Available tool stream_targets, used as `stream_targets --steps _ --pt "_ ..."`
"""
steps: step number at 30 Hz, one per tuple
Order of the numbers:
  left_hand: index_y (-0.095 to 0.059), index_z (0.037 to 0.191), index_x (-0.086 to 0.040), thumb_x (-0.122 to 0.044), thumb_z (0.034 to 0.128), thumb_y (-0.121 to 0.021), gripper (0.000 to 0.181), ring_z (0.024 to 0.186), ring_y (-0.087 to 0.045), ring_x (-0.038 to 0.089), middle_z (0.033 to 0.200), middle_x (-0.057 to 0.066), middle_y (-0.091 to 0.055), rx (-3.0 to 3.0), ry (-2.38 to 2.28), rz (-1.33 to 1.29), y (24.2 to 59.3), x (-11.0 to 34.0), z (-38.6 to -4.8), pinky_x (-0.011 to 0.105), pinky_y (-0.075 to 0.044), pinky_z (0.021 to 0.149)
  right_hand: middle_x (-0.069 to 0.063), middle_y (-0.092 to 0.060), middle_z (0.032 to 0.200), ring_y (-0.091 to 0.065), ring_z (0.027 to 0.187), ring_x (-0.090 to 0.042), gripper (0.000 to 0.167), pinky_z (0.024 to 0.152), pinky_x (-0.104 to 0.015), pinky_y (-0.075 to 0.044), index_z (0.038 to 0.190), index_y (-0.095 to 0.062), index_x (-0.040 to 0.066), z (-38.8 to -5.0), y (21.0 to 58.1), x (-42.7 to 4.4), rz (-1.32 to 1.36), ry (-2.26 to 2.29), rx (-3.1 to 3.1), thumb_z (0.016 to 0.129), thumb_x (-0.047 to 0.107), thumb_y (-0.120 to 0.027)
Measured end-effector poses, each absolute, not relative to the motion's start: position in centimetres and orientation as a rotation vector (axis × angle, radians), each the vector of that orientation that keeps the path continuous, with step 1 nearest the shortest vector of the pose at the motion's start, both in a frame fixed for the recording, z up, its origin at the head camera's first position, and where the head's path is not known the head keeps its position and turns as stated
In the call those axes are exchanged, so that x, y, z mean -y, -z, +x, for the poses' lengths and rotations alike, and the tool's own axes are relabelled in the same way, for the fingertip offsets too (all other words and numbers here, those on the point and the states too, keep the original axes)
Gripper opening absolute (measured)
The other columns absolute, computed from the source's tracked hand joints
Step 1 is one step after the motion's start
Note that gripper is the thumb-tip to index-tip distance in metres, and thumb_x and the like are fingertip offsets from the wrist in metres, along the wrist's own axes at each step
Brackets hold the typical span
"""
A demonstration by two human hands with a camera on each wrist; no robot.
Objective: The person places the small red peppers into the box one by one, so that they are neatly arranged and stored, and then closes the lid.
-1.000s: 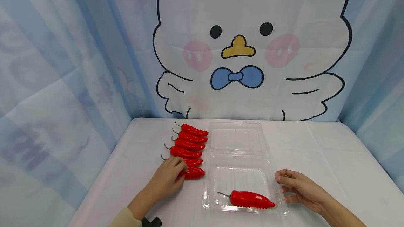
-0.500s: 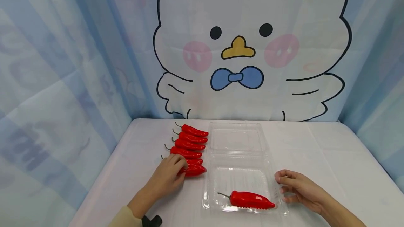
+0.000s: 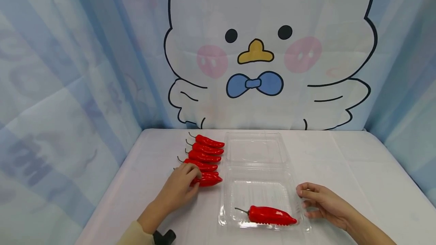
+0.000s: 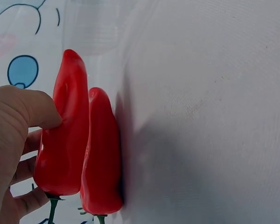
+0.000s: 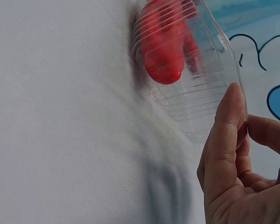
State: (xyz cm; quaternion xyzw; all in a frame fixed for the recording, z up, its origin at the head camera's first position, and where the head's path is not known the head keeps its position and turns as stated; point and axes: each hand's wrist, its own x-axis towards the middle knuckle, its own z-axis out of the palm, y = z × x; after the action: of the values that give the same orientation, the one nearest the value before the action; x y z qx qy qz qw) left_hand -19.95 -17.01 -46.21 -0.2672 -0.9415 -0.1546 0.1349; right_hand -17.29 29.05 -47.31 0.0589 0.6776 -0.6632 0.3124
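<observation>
My left hand [image 3: 182,184] pinches a red chili pepper [image 3: 210,180] at the near end of a row of red peppers [image 3: 203,156]. In the left wrist view, the thumb presses the held pepper [image 4: 67,135], and a second pepper [image 4: 102,154] lies close beside it on the white cloth. My right hand [image 3: 325,203] pinches the right rim of an open clear plastic clamshell box [image 3: 260,188] between thumb and fingers, as the right wrist view shows at the box's edge [image 5: 228,60]. One red pepper [image 3: 270,215] lies crosswise in the box's near half.
The box's lid [image 3: 255,148] lies folded back toward the far table edge, to the right of the row. A white cloth covers the table [image 3: 347,162]. Behind it hangs a curtain [image 3: 259,112] with a cartoon bird. A black object [image 3: 165,237] shows by the left wrist.
My left hand has shifted slightly away from me with the pepper, which now overlaps more of its neighbour in the head view. The right hand and the box stay put.
</observation>
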Motion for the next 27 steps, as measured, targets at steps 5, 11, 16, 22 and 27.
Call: stream_targets --steps 5,11,16,22,27 --pt "-0.064 0.099 -0.023 -0.013 0.0798 -0.086 0.031 0.096 -0.055 0.010 0.104 -0.007 -0.062 2.731 0.446 -0.740 46.0 17.4 -19.9 0.032 -0.054 0.083 -0.003 -0.056 0.104 -0.060 0.086 -0.015 0.031 0.074 -0.029 -0.062 0.123 -0.052 0.004 -17.3 47.3 -29.0 0.140 1.753 -1.781 0.104 0.026 -0.061" --pt "-0.064 0.099 -0.022 -0.013 0.0793 -0.087 0.031 0.096 -0.055 0.011 0.104 -0.006 -0.063 2.716 0.458 -0.750 45.6 17.5 -19.9 0.033 -0.054 0.084 -0.003 -0.056 0.103 -0.060 0.086 -0.015 0.029 0.074 -0.029 -0.062 0.122 -0.053 0.005 -17.3 47.3 -29.0 0.125 1.754 -1.782 0.104 0.026 -0.061" --pt "-0.065 0.100 -0.022 -0.014 0.0806 -0.086 0.030 0.098 -0.056 0.011 0.105 -0.006 -0.063 2.721 0.434 -0.773 45.5 17.3 -19.9 0.033 -0.055 0.086 -0.003 -0.056 0.104 -0.060 0.086 -0.015 0.029 0.074 -0.030 -0.063 0.122 -0.053 0.005 -17.3 47.3 -29.0 0.132 1.756 -1.784 0.104 0.026 -0.061" --pt "-0.065 0.101 -0.022 -0.015 0.0801 -0.087 0.031 0.101 -0.057 0.012 0.107 -0.005 -0.064 2.729 0.428 -0.766 45.4 16.9 -19.9 0.033 -0.056 0.088 -0.003 -0.056 0.105 -0.060 0.086 -0.015 0.029 0.074 -0.030 -0.062 0.122 -0.053 0.004 -17.2 47.4 -29.0 0.130 1.756 -1.784 0.104 0.026 -0.061" --pt "-0.065 0.101 -0.023 -0.016 0.0805 -0.087 0.031 0.102 -0.058 0.012 0.109 -0.005 -0.064 2.739 0.435 -0.760 45.0 16.6 -19.7 0.033 -0.057 0.088 -0.003 -0.056 0.104 -0.060 0.086 -0.015 0.029 0.074 -0.030 -0.062 0.122 -0.053 0.005 -17.2 47.3 -29.0 0.126 1.754 -1.790 0.104 0.027 -0.061"
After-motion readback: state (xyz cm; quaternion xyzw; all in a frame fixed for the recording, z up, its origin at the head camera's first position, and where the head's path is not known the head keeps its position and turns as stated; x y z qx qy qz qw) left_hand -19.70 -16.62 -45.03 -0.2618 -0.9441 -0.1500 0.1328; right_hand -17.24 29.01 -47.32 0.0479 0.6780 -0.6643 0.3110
